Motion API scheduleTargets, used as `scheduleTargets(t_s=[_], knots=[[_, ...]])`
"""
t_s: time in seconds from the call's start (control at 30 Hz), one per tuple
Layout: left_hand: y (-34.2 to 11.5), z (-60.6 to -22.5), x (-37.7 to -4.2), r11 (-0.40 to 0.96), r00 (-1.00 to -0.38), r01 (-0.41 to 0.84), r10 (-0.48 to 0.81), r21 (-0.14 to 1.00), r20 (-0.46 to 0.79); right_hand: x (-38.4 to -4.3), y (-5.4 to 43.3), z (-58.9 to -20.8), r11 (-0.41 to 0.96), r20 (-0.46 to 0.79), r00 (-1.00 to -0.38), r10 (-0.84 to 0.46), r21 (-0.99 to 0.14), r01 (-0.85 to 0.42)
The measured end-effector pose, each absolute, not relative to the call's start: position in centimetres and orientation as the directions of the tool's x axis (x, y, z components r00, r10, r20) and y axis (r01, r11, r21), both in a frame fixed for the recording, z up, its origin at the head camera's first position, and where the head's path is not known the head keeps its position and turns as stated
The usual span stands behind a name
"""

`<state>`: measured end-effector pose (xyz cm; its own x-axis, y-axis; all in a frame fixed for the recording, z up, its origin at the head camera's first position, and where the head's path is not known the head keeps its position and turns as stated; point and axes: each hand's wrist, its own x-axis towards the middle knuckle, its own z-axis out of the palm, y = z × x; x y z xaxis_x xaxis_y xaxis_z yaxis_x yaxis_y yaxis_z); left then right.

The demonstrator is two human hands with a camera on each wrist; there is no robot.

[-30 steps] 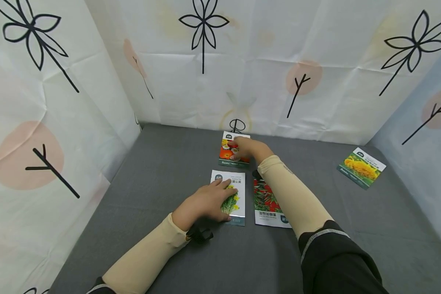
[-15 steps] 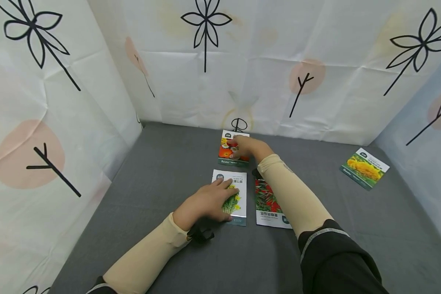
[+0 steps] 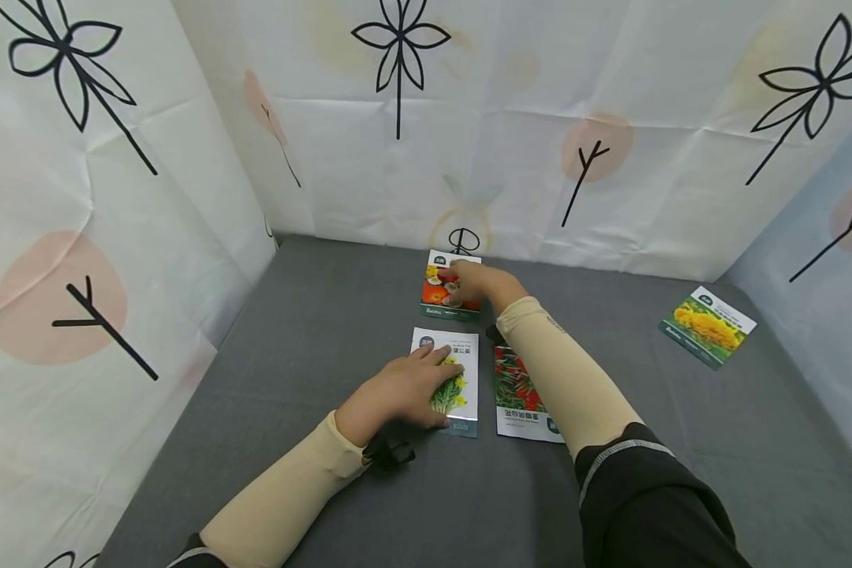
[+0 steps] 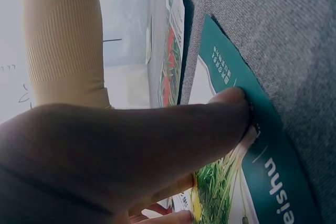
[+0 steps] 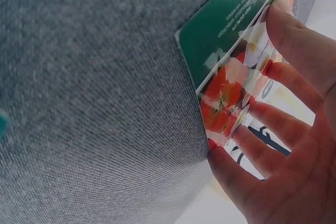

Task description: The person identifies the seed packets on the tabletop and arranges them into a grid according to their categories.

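My left hand (image 3: 401, 390) rests on a white seed packet (image 3: 460, 396) with yellow flowers and green stems, fingers spread over its left side. In the left wrist view the thumb presses near the packet's green band (image 4: 268, 145). Farther back, my right hand (image 3: 486, 285) lies over a seed packet with red and orange flowers (image 3: 435, 295). Its spread fingertips touch that packet's flower picture (image 5: 223, 95) in the right wrist view, and the hand hides the packet's right part. Both packets lie on the grey cloth, one behind the other.
A red-flowered packet (image 3: 514, 386), its lettering upside down, lies right of the front packet, partly under the right forearm (image 3: 568, 379) in this view. A yellow-flowered packet (image 3: 707, 327) sits askew at the far right. Patterned white cloth walls (image 3: 511, 189) border the grey surface (image 3: 326, 315).
The head view has shifted slightly, so the far-right packet appears a little farther right. Both hands stay on the same packets.
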<state>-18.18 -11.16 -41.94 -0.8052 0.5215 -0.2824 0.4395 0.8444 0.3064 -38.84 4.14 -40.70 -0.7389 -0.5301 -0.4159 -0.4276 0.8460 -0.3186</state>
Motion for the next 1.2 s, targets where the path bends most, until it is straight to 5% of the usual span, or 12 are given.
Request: scheduleTargets(t_s=[1.2], knots=[[-11.07,-41.86,-18.21,0.847,-0.805,0.442,0.520,0.295,-0.287,-38.52,4.06,-40.53,0.848,-0.412,-0.744,-0.526,-0.323,-0.420]])
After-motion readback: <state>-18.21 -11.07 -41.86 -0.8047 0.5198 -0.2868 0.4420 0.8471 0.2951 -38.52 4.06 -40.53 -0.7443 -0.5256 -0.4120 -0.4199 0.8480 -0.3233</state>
